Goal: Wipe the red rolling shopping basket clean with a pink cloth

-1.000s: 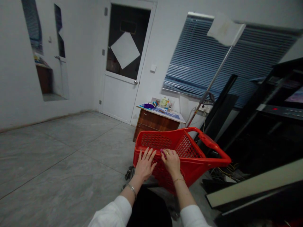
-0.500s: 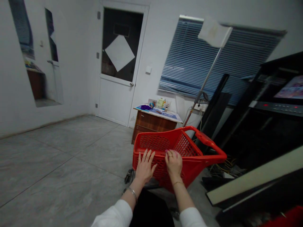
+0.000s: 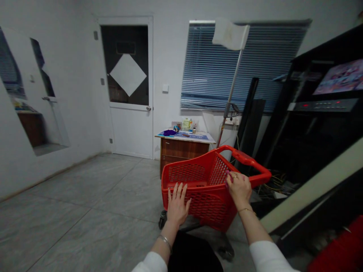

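Note:
A red plastic shopping cart [image 3: 198, 173] on wheels stands on the grey tiled floor in front of me, its handle [image 3: 249, 162] to the right. My left hand [image 3: 178, 204] lies flat against the cart's near mesh wall, fingers stretched up over the rim. My right hand [image 3: 239, 186] is curled over the rim at the cart's right corner, close to the handle, a ring on one finger. The cart's inside looks empty from here.
A wooden cabinet [image 3: 184, 149] with bottles and small items stands behind the cart. A white door [image 3: 130, 90] and a window with blue blinds [image 3: 238, 64] are on the far wall. Black shelving [image 3: 317, 124] and a slanted pole [image 3: 231, 90] crowd the right.
My right hand slid rightward along the cart's rim toward the handle corner. The view swung left and the cart turned slightly; my left hand stayed on the near wall.

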The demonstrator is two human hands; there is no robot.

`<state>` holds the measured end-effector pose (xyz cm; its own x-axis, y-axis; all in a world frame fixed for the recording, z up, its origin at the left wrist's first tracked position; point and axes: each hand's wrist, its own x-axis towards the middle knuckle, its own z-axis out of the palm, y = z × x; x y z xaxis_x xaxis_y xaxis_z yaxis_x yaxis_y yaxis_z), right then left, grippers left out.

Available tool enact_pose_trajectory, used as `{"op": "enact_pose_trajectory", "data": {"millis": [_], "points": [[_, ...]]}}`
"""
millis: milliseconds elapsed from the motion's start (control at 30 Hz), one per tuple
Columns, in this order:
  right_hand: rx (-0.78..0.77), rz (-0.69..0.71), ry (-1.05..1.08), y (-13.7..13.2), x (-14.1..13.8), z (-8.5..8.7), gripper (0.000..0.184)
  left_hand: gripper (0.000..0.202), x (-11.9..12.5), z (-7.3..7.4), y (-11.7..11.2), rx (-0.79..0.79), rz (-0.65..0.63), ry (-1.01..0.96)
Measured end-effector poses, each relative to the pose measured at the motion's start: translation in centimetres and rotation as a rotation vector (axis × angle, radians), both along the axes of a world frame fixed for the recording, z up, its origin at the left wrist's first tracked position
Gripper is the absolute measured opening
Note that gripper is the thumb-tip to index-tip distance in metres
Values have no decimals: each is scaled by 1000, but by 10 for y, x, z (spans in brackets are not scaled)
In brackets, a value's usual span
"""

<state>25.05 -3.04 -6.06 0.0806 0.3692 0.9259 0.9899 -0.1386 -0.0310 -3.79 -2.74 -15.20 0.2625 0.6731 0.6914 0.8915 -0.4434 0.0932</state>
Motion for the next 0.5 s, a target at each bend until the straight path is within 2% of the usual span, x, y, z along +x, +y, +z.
{"op": "enact_pose_trajectory", "data": {"millis": [67, 200, 267, 300, 367, 500], "points": [[-3, 14, -4, 3, -28, -10, 23, 62, 4, 0, 0, 3, 9, -9], [-107, 187, -46, 12, -114, -35, 19, 61, 3, -2, 3, 26, 22, 0], [-149, 248, -57, 14, -139, -40, 17, 61, -1, -3, 4, 44, 15, 18], [-165, 263, -66, 15, -142, -40, 16, 62, -4, -3, 4, 50, 13, 28], [-181, 256, -87, 14, -126, -33, 16, 62, -8, -2, 4, 54, 14, 45], [-119, 106, -67, 8, -43, -9, 18, 59, -6, 2, 3, 38, 18, 48]]}}
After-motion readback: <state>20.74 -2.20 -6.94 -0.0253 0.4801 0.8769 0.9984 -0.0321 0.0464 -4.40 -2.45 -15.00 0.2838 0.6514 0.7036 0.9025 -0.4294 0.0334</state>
